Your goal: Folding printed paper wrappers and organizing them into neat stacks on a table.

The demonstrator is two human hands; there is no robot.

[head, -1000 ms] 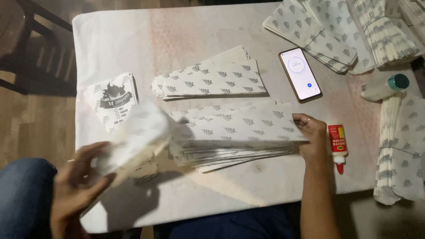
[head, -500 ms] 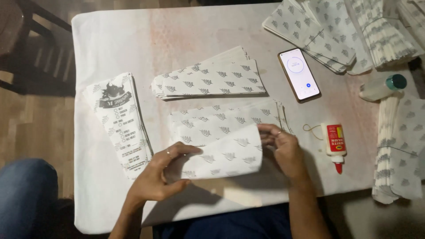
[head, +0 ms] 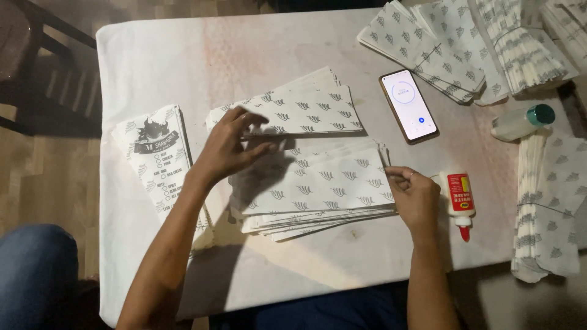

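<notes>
A stack of leaf-patterned paper sleeves (head: 318, 189) is laid at the centre of the surface (head: 202, 55), within reach of both hands. The left hand (head: 229, 150) is spread open and hovers over the stack's 10 o'clock corner, nothing gripped. The right hand (head: 416, 195) is curled at the 3 o'clock edge, where a corner appears pinched, steadying the pile. A glue bottle (head: 460, 195) is kept just beside that hand, a phone (head: 408, 105) at 1 o'clock.
</notes>
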